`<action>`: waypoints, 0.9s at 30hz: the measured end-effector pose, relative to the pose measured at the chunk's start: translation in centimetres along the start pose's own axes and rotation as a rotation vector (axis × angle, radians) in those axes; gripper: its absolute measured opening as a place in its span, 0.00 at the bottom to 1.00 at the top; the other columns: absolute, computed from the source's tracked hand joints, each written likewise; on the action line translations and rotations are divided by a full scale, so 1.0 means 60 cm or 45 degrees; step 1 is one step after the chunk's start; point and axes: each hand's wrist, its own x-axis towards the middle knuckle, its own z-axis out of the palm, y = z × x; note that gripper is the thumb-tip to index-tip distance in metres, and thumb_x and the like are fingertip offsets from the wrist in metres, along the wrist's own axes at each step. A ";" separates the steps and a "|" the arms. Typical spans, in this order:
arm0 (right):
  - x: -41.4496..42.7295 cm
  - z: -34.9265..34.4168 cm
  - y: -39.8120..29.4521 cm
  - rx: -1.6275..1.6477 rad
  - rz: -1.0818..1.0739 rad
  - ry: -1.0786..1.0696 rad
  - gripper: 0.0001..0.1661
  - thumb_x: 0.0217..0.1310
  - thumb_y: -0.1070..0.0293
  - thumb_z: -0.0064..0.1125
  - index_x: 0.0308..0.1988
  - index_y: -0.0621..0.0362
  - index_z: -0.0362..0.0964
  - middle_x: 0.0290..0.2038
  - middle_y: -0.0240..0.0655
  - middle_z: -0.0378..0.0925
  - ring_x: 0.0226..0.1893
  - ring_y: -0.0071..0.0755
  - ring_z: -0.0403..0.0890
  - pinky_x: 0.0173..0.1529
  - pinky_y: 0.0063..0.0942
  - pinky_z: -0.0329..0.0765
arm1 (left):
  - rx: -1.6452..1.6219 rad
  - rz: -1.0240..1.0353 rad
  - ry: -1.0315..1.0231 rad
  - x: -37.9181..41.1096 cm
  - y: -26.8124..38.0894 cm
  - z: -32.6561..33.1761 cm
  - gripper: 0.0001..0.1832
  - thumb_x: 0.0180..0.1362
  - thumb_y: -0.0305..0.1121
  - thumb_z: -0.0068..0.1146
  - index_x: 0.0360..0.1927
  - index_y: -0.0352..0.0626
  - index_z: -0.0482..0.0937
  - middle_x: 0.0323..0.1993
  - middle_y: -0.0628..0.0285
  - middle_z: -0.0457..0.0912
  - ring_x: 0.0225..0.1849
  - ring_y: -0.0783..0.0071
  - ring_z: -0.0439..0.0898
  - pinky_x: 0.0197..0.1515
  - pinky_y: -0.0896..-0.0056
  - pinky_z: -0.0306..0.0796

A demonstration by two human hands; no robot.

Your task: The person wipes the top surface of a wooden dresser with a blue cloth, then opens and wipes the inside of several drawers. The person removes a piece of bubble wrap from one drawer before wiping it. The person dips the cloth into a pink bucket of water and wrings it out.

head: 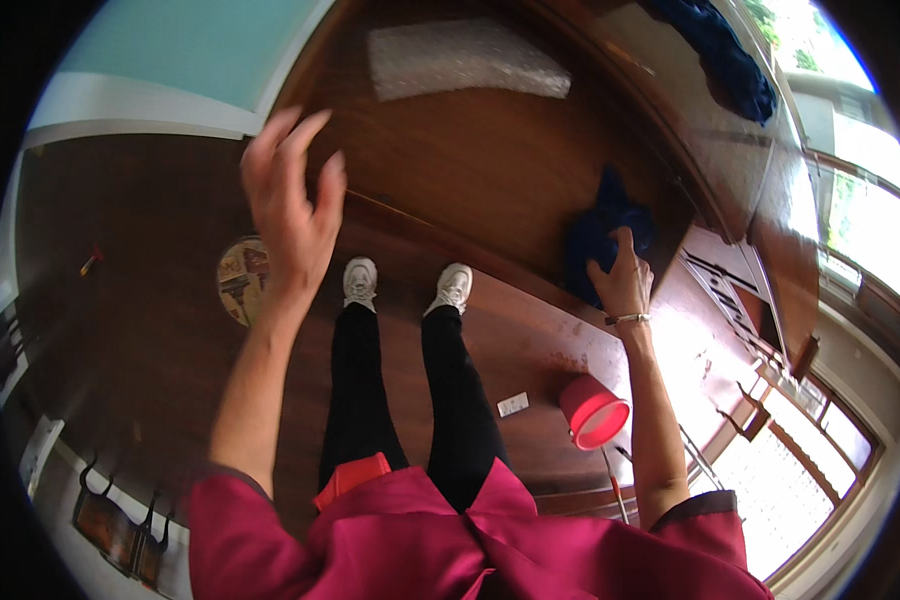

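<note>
My right hand (624,279) is at a dark blue cloth (591,232), which lies crumpled on a brown wooden surface (450,157). Thumb and forefinger are spread over the cloth's near edge; whether they pinch any of it cannot be told. A thin bracelet circles that wrist. My left hand (292,180), slightly blurred, is raised with its fingers apart and nothing in them, over the left end of the wooden surface. A folded sheet of bubble wrap (465,60) lies at the far side of the same surface.
On the reddish-brown floor stands a red bucket (594,412), with a small white card (513,405) to its left. A round patterned object (241,279) is partly behind my left forearm. Another dark blue cloth (727,60) hangs at upper right. A small red-tipped item (91,260) lies far left.
</note>
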 end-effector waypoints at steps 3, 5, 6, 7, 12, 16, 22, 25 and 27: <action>0.010 0.001 -0.052 0.503 -0.199 0.124 0.25 0.44 0.68 0.62 0.46 0.53 0.67 0.31 0.53 0.79 0.35 0.55 0.82 0.42 0.43 0.77 | -0.408 -0.763 0.049 -0.103 -0.058 -0.043 0.21 0.65 0.33 0.50 0.59 0.40 0.65 0.56 0.54 0.64 0.57 0.62 0.67 0.57 0.64 0.65; 0.003 -0.031 -0.117 0.745 -0.203 0.053 0.26 0.41 0.72 0.61 0.46 0.55 0.70 0.36 0.49 0.78 0.37 0.50 0.82 0.44 0.39 0.78 | -0.772 -0.974 0.108 -0.143 -0.119 -0.030 0.24 0.69 0.44 0.40 0.65 0.45 0.59 0.62 0.59 0.60 0.62 0.65 0.62 0.63 0.63 0.61; -0.007 -0.048 -0.150 0.830 -0.274 0.051 0.27 0.41 0.72 0.61 0.47 0.56 0.70 0.37 0.48 0.78 0.37 0.49 0.82 0.44 0.39 0.78 | -0.868 -1.057 0.070 -0.125 -0.123 -0.028 0.26 0.70 0.46 0.38 0.67 0.46 0.57 0.64 0.60 0.58 0.63 0.64 0.62 0.63 0.61 0.62; -0.018 -0.071 -0.184 0.899 -0.329 0.050 0.28 0.40 0.72 0.61 0.48 0.56 0.69 0.39 0.47 0.78 0.37 0.49 0.82 0.44 0.39 0.78 | -0.982 -1.147 0.019 -0.107 -0.121 -0.021 0.28 0.70 0.49 0.36 0.68 0.47 0.55 0.66 0.61 0.56 0.64 0.64 0.61 0.63 0.59 0.62; -0.029 -0.003 -0.462 0.412 -0.962 0.054 0.36 0.37 0.66 0.70 0.51 0.47 0.67 0.59 0.46 0.64 0.61 0.57 0.61 0.62 0.52 0.60 | -1.524 -1.364 0.137 -0.131 -0.161 0.011 0.29 0.70 0.53 0.31 0.67 0.45 0.58 0.66 0.59 0.61 0.65 0.66 0.63 0.65 0.61 0.61; -0.027 0.096 -0.480 0.588 -1.140 0.343 0.23 0.43 0.82 0.56 0.42 0.50 0.67 0.57 0.43 0.66 0.58 0.56 0.65 0.58 0.50 0.67 | -1.884 -1.465 0.188 -0.095 -0.138 -0.008 0.27 0.70 0.52 0.34 0.65 0.47 0.61 0.60 0.61 0.69 0.60 0.68 0.69 0.64 0.65 0.63; -0.145 0.057 -0.092 -0.133 -0.674 0.332 0.10 0.49 0.72 0.57 0.35 0.47 0.75 0.58 0.32 0.71 0.60 0.48 0.66 0.64 0.52 0.56 | -2.032 -1.425 0.162 -0.142 -0.132 0.017 0.29 0.65 0.53 0.45 0.63 0.48 0.61 0.53 0.58 0.70 0.56 0.61 0.70 0.62 0.48 0.65; -0.213 0.042 0.101 -0.468 -0.271 0.357 0.18 0.44 0.84 0.53 0.37 0.50 0.72 0.55 0.33 0.73 0.59 0.44 0.68 0.63 0.49 0.59 | -2.382 -1.599 0.021 -0.177 -0.091 0.042 0.28 0.63 0.55 0.48 0.60 0.50 0.62 0.50 0.61 0.71 0.54 0.60 0.71 0.59 0.42 0.67; -0.247 0.022 0.193 -0.378 -0.056 0.348 0.21 0.45 0.87 0.51 0.40 0.54 0.71 0.50 0.39 0.75 0.52 0.49 0.73 0.55 0.41 0.70 | -2.336 -1.636 -0.011 -0.176 -0.055 0.061 0.32 0.61 0.56 0.52 0.60 0.48 0.61 0.50 0.63 0.70 0.54 0.60 0.72 0.59 0.42 0.68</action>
